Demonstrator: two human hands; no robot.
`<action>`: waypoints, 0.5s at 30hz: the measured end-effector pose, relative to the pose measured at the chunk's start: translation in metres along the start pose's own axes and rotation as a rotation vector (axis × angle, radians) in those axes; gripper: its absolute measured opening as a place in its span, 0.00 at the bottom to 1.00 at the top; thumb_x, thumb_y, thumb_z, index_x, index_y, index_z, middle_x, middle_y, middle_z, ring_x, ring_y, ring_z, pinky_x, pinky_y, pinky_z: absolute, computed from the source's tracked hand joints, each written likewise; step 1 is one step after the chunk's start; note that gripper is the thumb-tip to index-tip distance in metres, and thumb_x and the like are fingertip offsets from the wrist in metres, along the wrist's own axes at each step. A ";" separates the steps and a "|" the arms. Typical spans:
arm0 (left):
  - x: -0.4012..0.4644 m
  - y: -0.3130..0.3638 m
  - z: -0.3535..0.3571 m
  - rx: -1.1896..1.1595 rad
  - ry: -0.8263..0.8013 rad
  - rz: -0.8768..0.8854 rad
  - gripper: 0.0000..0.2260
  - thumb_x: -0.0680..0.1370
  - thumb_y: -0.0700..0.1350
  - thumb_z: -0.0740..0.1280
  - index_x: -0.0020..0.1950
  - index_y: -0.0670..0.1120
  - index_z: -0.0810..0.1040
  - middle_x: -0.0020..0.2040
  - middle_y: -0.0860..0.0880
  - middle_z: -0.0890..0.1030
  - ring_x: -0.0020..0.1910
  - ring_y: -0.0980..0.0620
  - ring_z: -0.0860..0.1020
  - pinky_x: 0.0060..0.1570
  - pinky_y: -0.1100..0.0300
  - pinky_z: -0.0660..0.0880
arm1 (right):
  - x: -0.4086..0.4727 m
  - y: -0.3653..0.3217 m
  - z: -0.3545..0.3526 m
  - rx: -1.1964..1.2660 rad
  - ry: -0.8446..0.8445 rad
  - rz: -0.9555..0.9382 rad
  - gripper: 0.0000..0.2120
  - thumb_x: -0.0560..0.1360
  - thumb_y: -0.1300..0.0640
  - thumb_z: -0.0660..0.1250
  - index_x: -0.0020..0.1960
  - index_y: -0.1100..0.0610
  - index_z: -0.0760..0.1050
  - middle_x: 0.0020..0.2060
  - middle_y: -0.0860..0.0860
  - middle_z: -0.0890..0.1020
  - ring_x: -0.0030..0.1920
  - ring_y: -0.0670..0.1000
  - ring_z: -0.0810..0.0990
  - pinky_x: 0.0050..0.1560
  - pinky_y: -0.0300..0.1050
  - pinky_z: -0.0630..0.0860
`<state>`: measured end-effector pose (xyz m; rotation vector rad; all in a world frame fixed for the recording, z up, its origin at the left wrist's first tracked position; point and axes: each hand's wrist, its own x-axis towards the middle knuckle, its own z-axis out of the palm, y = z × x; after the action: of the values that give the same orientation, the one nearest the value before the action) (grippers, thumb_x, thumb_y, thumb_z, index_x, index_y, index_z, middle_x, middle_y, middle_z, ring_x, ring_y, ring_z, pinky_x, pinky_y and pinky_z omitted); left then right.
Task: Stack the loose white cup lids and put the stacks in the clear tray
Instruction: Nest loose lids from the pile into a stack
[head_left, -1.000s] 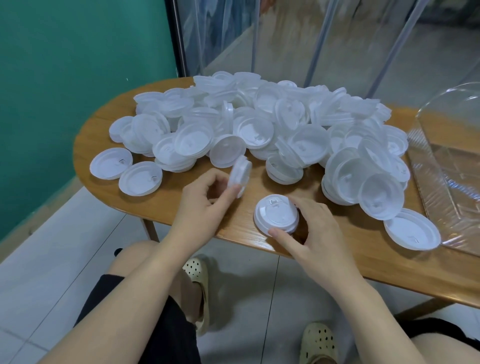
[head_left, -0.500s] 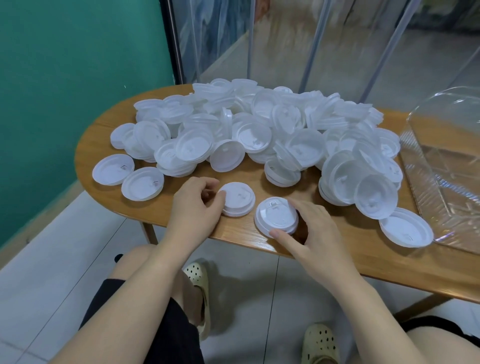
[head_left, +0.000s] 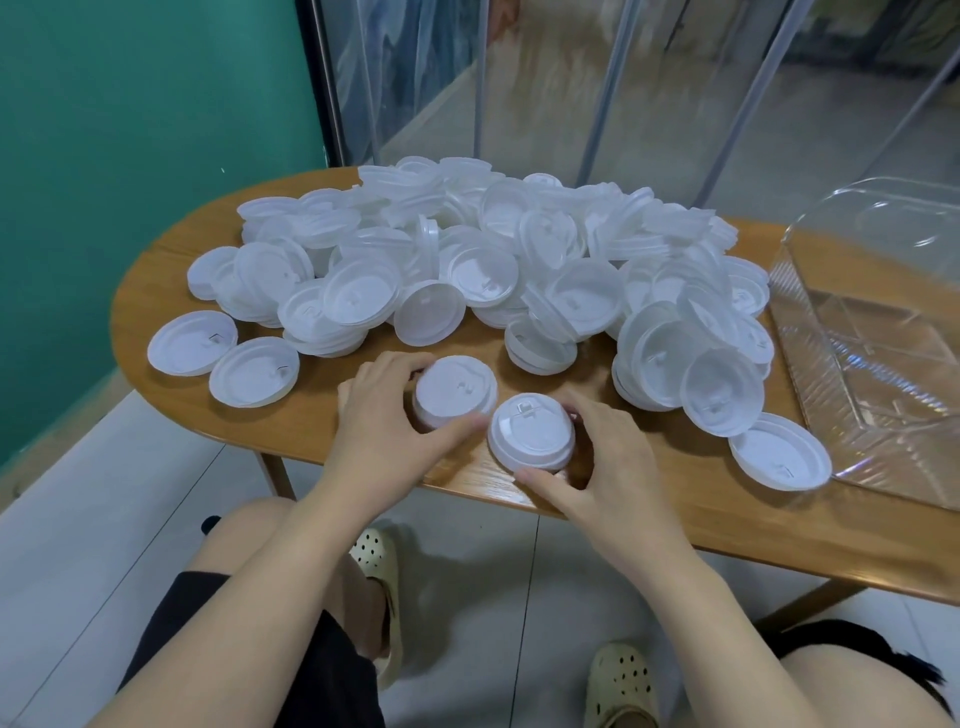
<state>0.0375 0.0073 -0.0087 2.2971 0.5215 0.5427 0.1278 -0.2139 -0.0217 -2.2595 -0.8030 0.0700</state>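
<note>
Gripping a short stack of lids (head_left: 453, 391), left hand (head_left: 387, 431) curls thumb and fingers round its rim. Right hand (head_left: 597, 457) likewise curls round a second short stack (head_left: 531, 432), just beside the first at 4 o'clock, both low over the worktop (head_left: 675, 514). Loose lid pile (head_left: 493, 265) spreads at 12 o'clock. Clear tray (head_left: 872, 332) sits at 2 o'clock on the wooden, oval worktop. Green wall (head_left: 130, 156) at 10 o'clock; pale tiled floor (head_left: 104, 493) below.

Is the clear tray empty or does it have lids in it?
Empty: through the clear tray only its ribbed bottom shows, no lids inside.
</note>
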 end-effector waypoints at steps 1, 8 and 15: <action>-0.002 0.004 0.001 -0.079 -0.025 0.016 0.29 0.70 0.62 0.79 0.67 0.58 0.74 0.62 0.63 0.76 0.63 0.62 0.71 0.68 0.56 0.66 | 0.000 0.000 0.000 -0.004 0.000 -0.002 0.34 0.67 0.40 0.80 0.69 0.42 0.71 0.58 0.37 0.77 0.62 0.41 0.72 0.61 0.40 0.71; -0.002 0.017 0.020 -0.123 -0.200 0.123 0.33 0.68 0.65 0.79 0.70 0.59 0.77 0.65 0.68 0.75 0.70 0.56 0.67 0.66 0.66 0.64 | 0.000 0.001 0.000 0.034 -0.003 0.059 0.50 0.68 0.34 0.77 0.81 0.44 0.57 0.65 0.39 0.75 0.67 0.41 0.70 0.64 0.37 0.68; 0.001 0.014 0.025 -0.052 -0.295 0.182 0.33 0.69 0.70 0.71 0.73 0.62 0.73 0.67 0.69 0.71 0.66 0.73 0.57 0.70 0.60 0.57 | 0.000 0.001 -0.002 0.051 -0.014 0.044 0.45 0.67 0.38 0.80 0.78 0.44 0.63 0.61 0.36 0.75 0.64 0.39 0.70 0.59 0.32 0.66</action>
<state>0.0541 -0.0152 -0.0154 2.3333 0.1551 0.2897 0.1290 -0.2161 -0.0208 -2.2310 -0.7508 0.1251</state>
